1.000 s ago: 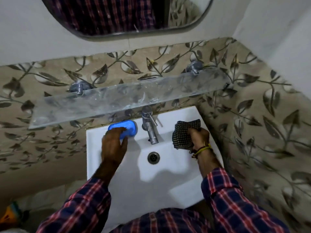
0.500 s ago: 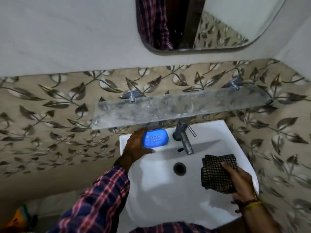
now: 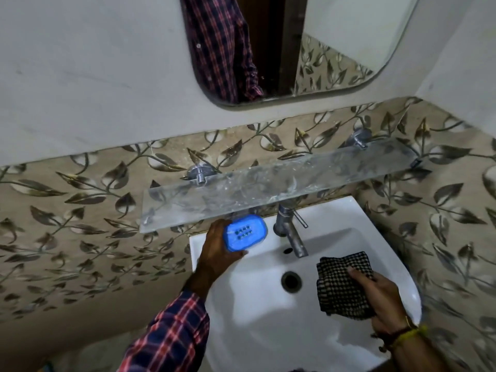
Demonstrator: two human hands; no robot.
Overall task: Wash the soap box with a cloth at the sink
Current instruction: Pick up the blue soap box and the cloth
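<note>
Fingers of left hand (image 3: pixel 214 253) wrapped round the soap box (image 3: pixel 245 232), thumb under its near edge, the rest hidden behind it; box held clear above the back-left corner of the sink (image 3: pixel 349 210), just under the glass shelf (image 3: pixel 268 194), slotted face turned up toward the camera; long axis running roughly from 8 o'clock to 2 o'clock, its free end pointing toward the tap (image 3: pixel 291 232) just beside it at 3 o'clock; drain (image 3: pixel 291 281) at about 5 o'clock from the box; further right, right hand (image 3: pixel 381 304) closed on the checked cloth (image 3: pixel 343 285), bunched over the basin at about 4 o'clock from the box and well apart from it; no water visible from the spout; washing seemingly not yet begun; likely next, box and cloth brought together under the spout, cloth hand being the nearer to it.
</note>
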